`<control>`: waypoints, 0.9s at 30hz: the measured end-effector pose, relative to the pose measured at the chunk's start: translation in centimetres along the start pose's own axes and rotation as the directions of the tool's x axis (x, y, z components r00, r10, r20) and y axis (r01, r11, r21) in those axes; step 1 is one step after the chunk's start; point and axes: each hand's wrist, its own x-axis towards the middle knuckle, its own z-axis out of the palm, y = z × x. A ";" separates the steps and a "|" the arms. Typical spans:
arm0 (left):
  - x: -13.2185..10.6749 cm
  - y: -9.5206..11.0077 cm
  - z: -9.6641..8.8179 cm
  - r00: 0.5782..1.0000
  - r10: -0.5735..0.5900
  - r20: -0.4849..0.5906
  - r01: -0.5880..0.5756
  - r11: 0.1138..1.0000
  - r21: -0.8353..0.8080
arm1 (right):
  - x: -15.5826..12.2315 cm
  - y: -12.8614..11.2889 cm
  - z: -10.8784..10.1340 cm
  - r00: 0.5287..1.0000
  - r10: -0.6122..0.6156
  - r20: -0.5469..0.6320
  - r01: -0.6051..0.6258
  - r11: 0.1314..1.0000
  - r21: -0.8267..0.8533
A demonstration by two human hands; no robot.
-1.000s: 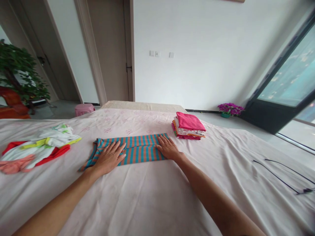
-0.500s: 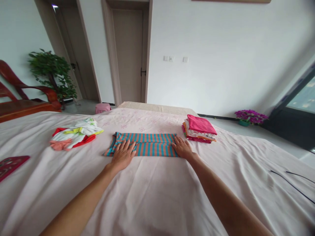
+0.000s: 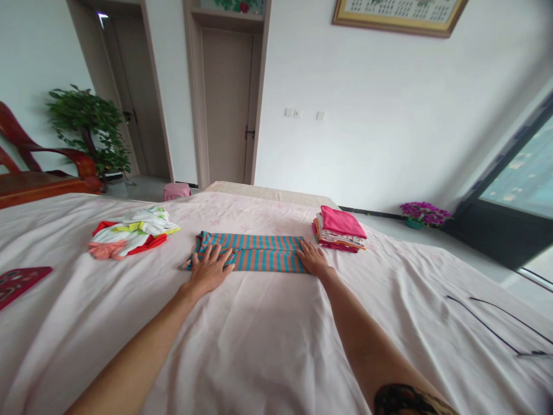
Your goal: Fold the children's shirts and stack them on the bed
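Note:
A folded garment with blue and orange-brown stripes (image 3: 268,253) lies as a long flat strip on the pale pink cloth (image 3: 259,334). My left hand (image 3: 211,268) rests flat on its left part, fingers spread. On its right end lies my right hand (image 3: 313,257), also flat with fingers stretched out. Right of that hand stands a stack of folded clothes (image 3: 339,229), a bright pink piece on top. To the left sits a loose heap of white, red and yellow-green clothes (image 3: 133,231). What the garment is exactly, I cannot tell.
A red patterned flat object (image 3: 23,283) lies at the left edge. Thin dark-framed glasses (image 3: 496,323) seem to rest at the right. Beyond the cloth are a wooden chair (image 3: 52,173), a pink stool (image 3: 176,191), a potted plant (image 3: 88,129) and purple flowers (image 3: 425,212).
The view has tilted up and turned slightly right, bringing the framed picture more into sight. Both hands stay flat on the striped garment; the left hand's fingers are spread a little wider.

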 end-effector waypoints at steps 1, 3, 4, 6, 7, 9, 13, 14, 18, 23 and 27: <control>0.0 -0.3 0.1 1.000 0.017 -0.004 -0.017 1.000 0.002 | 0.0 0.3 0.1 1.000 0.015 0.008 -0.015 0.998 0.058; -0.1 -0.8 0.4 0.999 0.042 -0.011 -0.042 0.999 0.004 | 0.0 0.9 0.4 0.999 0.045 0.018 -0.047 0.980 0.191; -0.1 -0.9 0.6 0.999 0.045 -0.014 -0.045 0.999 0.007 | 0.1 1.3 0.5 0.998 0.061 0.015 -0.063 0.969 0.241; -0.1 -1.1 0.8 0.999 0.038 -0.020 -0.038 0.999 0.020 | 0.3 2.2 0.9 0.995 0.097 -0.001 -0.092 0.950 0.298; -0.1 -1.1 0.8 0.999 0.034 -0.021 -0.034 0.999 0.029 | 0.4 2.7 1.0 0.993 0.118 -0.014 -0.108 0.943 0.314; -0.2 -0.9 0.7 0.999 0.033 -0.021 -0.032 0.998 0.047 | 0.5 3.5 1.2 0.984 0.173 -0.045 -0.146 0.922 0.359; -0.3 -0.7 0.2 0.999 0.042 -0.018 -0.041 0.997 0.068 | 0.4 4.5 1.4 0.960 0.260 -0.103 -0.191 0.877 0.441; -0.3 -0.7 0.2 0.999 0.043 -0.019 -0.041 0.997 0.070 | 0.3 4.5 1.4 0.955 0.272 -0.115 -0.193 0.869 0.456; -0.2 -0.7 0.3 0.998 0.053 -0.039 -0.050 0.996 0.073 | -0.3 4.2 1.1 0.940 0.307 -0.149 -0.201 0.851 0.485; -0.1 -0.9 0.9 0.993 0.082 -0.084 -0.075 0.994 0.085 | -0.8 3.7 0.8 0.935 0.299 -0.189 -0.180 0.861 0.476; -0.1 -1.1 1.2 0.989 0.099 -0.107 -0.089 0.992 0.091 | -0.8 3.7 0.8 0.932 0.302 -0.203 -0.185 0.873 0.450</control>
